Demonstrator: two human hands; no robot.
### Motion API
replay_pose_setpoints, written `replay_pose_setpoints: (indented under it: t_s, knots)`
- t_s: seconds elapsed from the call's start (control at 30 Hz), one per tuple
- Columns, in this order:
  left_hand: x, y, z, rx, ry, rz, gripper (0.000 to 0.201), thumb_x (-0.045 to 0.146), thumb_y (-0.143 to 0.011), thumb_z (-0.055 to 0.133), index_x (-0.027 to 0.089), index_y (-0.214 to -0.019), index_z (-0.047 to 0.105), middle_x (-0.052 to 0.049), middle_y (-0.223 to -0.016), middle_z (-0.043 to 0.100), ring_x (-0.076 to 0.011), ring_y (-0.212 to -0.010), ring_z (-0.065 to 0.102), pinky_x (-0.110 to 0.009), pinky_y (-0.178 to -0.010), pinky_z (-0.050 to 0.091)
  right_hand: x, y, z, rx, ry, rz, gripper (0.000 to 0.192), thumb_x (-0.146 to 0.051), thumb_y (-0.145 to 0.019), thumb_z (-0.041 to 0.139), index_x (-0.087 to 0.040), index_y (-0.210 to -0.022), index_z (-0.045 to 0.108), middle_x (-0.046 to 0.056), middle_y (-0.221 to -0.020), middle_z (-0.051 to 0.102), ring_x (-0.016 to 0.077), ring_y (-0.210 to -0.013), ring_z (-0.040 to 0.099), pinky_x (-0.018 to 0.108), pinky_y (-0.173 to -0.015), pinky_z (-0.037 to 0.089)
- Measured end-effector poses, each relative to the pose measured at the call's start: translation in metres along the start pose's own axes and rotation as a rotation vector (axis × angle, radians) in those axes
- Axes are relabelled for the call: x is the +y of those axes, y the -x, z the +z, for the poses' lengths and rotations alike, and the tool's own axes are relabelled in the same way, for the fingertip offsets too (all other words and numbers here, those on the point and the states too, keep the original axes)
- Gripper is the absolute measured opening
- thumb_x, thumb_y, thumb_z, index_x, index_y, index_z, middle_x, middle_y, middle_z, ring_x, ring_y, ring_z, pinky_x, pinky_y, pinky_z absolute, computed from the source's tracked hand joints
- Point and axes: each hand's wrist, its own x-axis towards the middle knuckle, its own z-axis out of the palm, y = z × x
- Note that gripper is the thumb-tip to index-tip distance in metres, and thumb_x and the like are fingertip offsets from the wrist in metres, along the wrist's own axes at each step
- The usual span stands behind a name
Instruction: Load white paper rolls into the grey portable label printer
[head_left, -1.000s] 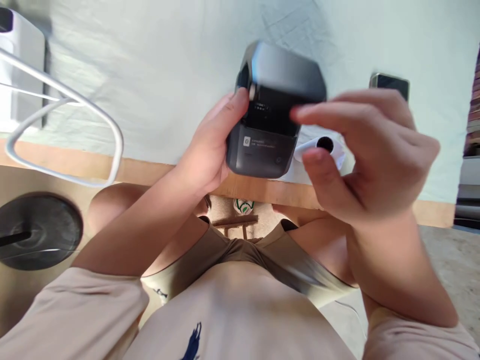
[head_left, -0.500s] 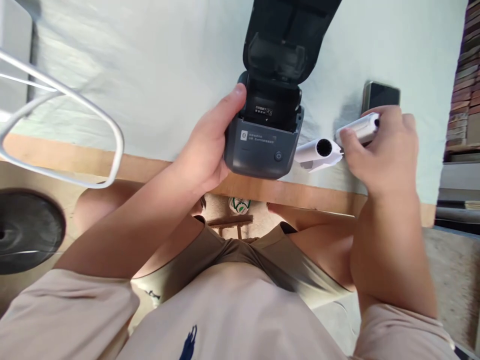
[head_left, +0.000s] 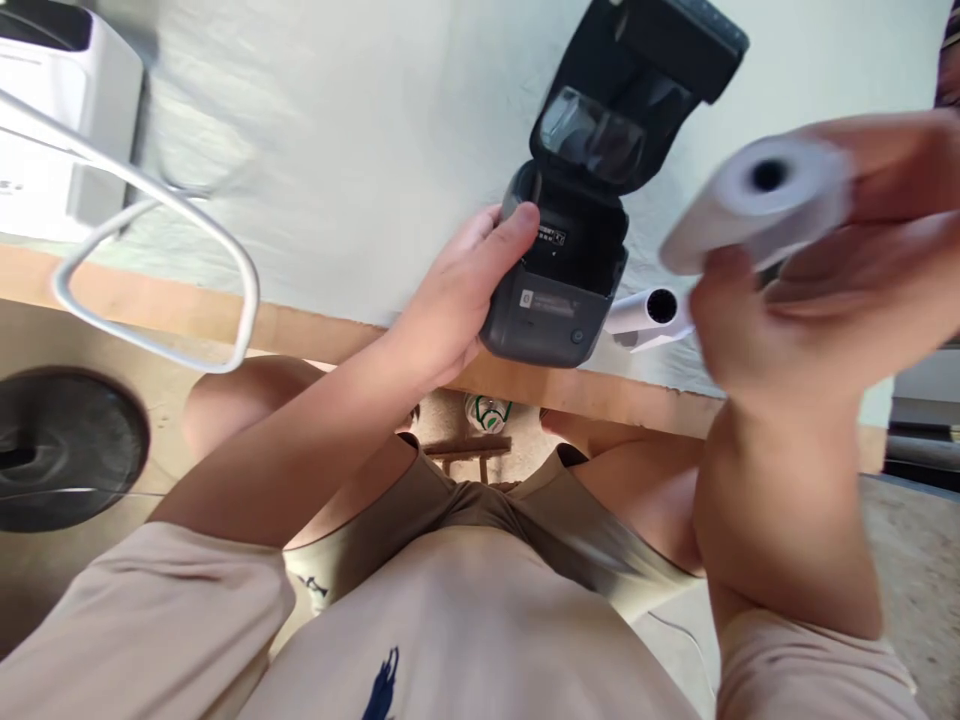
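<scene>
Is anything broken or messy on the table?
Nothing looks broken. The small dark printer, held by the left hand, has its lid swung open. The right hand holds a blurred paper roll. Another roll lies near the table edge.

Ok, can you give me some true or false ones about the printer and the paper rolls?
1. The printer lid is shut. False: it stands open.
2. The left hand holds the printer. True.
3. The right hand is empty. False: it holds a paper roll.
4. A second roll lies on the table beside the printer. True.
5. A roll already sits inside the printer. False: the open bay looks empty.
</scene>
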Motion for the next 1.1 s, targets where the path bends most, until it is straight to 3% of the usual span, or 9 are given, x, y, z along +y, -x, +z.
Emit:
replay_pose_setpoints:
  t_s: [0.1,0.2,0.3,0.43,0.57,0.77,0.9,1.0,1.1]
  knots:
    - [0.001,0.005,0.0,-0.015,-0.045,0.026,0.018,0.036,-0.111,0.064,0.02,-0.103,0.066,-0.004,-0.098,0.067,-0.0145,-0.092,0.067,-0.024,-0.08,0.053,-0.034,0.0,0.01,-0.159,0.142,-0.117,0.048,-0.034,-0.094,0.062,-0.025,-0.141,0.052,0.007,-0.121,0.071,0.0219,-0.108,0.076,0.038,-0.085,0.057]
    - [0.003,0.007,0.0,-0.053,-0.071,0.004,0.018,0.04,-0.108,0.071,0.022,-0.112,0.067,-0.002,-0.109,0.068,-0.014,-0.11,0.07,-0.02,-0.086,0.054,-0.038,-0.003,0.016,-0.258,0.25,-0.115,0.032,-0.027,-0.096,0.062,-0.025,-0.128,0.061,0.005,-0.123,0.072,0.0219,-0.106,0.075,0.039,-0.091,0.058]
    - [0.003,0.008,0.0,-0.048,-0.106,-0.019,0.017,0.038,-0.109,0.07,0.022,-0.117,0.067,-0.001,-0.109,0.068,-0.0135,-0.115,0.071,-0.019,-0.085,0.053,-0.032,-0.006,0.018,-0.206,0.246,-0.216,0.013,-0.017,-0.097,0.064,-0.024,-0.108,0.065,0.002,-0.108,0.073,0.017,-0.092,0.07,0.034,-0.083,0.056]
    - [0.001,0.006,0.002,-0.014,-0.038,0.001,0.021,0.04,-0.109,0.071,0.02,-0.112,0.065,0.0,-0.096,0.066,-0.0119,-0.092,0.069,-0.02,-0.079,0.055,-0.03,-0.006,0.022,-0.04,0.177,-0.254,0.006,-0.02,-0.099,0.068,-0.024,-0.098,0.063,0.003,-0.102,0.072,0.0161,-0.092,0.071,0.032,-0.078,0.058]
    - [-0.001,0.002,0.0,-0.048,0.023,0.006,0.015,0.033,-0.111,0.064,0.02,-0.105,0.066,-0.001,-0.096,0.068,-0.0104,-0.084,0.067,-0.02,-0.073,0.057,-0.026,-0.004,0.027,0.093,0.105,-0.203,0.021,-0.035,-0.104,0.066,-0.023,-0.089,0.058,0.007,-0.099,0.069,0.0173,-0.093,0.067,0.033,-0.079,0.061]
    - [0.001,0.003,0.003,-0.044,0.041,0.018,0.012,0.027,-0.112,0.063,0.018,-0.105,0.064,0.0,-0.09,0.065,-0.0091,-0.085,0.067,-0.019,-0.075,0.055,-0.021,-0.003,0.018,-0.211,0.214,-0.189,0.007,-0.027,-0.102,0.066,-0.024,-0.097,0.063,0.001,-0.096,0.075,0.0219,-0.113,0.08,0.041,-0.101,0.064]
    - [0.003,0.006,0.004,-0.028,0.003,0.039,0.019,0.034,-0.11,0.066,0.018,-0.101,0.063,0.0,-0.088,0.059,-0.0092,-0.079,0.06,-0.021,-0.071,0.049,-0.031,0.0,0.011,-0.199,0.204,-0.245,0.004,-0.027,-0.101,0.069,-0.025,-0.098,0.069,-0.002,-0.1,0.079,0.0243,-0.127,0.079,0.044,-0.105,0.058]
    - [0.003,0.004,-0.001,-0.036,-0.054,0.017,0.02,0.03,-0.1,0.079,0.018,-0.107,0.065,-0.001,-0.095,0.063,-0.0106,-0.088,0.063,-0.021,-0.079,0.052,-0.034,0.0,0.007,-0.244,0.106,-0.294,0.011,-0.034,-0.103,0.07,-0.025,-0.096,0.072,-0.003,-0.101,0.081,0.0248,-0.134,0.076,0.046,-0.111,0.059]
    - [0.0,-0.001,-0.009,-0.084,-0.172,0.023,0.049,0.023,-0.081,0.091,0.019,-0.122,0.064,-0.002,-0.107,0.069,-0.0202,-0.11,0.072,-0.027,-0.096,0.058,-0.028,-0.004,0.002,-0.207,-0.025,-0.306,0.021,-0.034,-0.105,0.068,-0.021,-0.088,0.071,-0.002,-0.092,0.078,0.0217,-0.112,0.08,0.044,-0.099,0.063]
